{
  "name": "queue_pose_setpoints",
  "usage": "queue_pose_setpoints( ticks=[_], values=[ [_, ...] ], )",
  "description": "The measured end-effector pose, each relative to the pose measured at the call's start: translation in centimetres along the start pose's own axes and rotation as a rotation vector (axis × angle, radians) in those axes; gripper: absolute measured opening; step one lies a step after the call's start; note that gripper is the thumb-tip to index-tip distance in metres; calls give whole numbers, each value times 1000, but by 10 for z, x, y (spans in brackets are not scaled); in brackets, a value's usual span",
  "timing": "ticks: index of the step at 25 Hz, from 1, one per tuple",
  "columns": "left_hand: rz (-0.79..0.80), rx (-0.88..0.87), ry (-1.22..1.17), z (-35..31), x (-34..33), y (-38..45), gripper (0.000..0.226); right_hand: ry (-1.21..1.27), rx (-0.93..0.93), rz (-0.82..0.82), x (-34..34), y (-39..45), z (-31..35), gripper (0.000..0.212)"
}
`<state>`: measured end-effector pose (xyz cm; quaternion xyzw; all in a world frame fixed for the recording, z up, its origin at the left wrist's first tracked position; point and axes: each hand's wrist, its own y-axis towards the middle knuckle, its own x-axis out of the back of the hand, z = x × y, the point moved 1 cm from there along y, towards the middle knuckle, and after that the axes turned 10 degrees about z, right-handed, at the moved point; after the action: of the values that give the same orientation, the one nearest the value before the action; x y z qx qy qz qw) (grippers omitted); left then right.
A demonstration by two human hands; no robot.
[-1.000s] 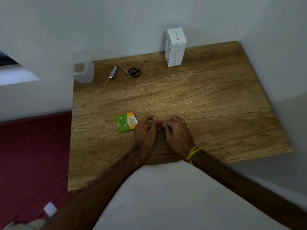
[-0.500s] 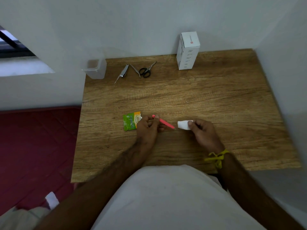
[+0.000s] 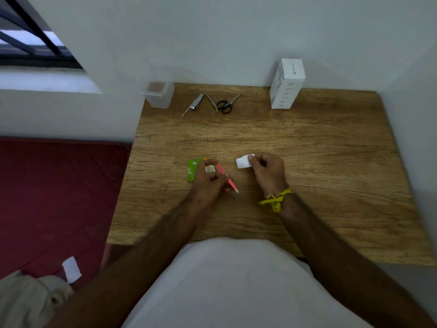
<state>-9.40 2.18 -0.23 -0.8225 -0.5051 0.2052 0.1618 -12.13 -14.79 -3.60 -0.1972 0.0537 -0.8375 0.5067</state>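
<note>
Beside the left hand (image 3: pixel 208 182), the green sachet's (image 3: pixel 191 172) print is unreadable.

A second ago I had both hands bunched together at mid-table; now my left hand (image 3: pixel 208 183) and right hand (image 3: pixel 267 171) are apart, the right having drawn the small white paper piece (image 3: pixel 243 161) off to its side, pinched at the fingertips. The slim pink plastic stick (image 3: pixel 227 177) stays with the left hand, but its pale tip has swung round towards the near edge, and that hand's fingers now overlap the green foil sachet (image 3: pixel 192 170). My view has also shifted, bringing the dark barred window (image 3: pixel 30 43) in.
</note>
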Motion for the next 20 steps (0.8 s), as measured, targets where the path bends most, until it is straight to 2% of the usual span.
queue_pose_setpoints(
  ticks=[3,6,9,12,15,17,20],
  values=[
    [-139,-77,168,-2,21,-2,38,-88,71,7,-18,6,14,18],
    [-402,-168,347,-6,48,-4,25,-144,128,62,-40,20,28,17],
    [-572,-131,389,-23,87,12,25,-218,181,82,-67,49,45,18],
    [-542,-24,601,-46,111,39,25,-270,212,21,-83,77,54,19],
    [-473,37,769,-63,117,60,25,-333,370,-65,-87,91,47,18],
    [-468,4,855,-75,114,70,24,-368,426,-89,-88,93,42,19],
    [-564,-168,1001,-111,107,84,28,-396,434,-120,-93,99,40,20]
  ],
)
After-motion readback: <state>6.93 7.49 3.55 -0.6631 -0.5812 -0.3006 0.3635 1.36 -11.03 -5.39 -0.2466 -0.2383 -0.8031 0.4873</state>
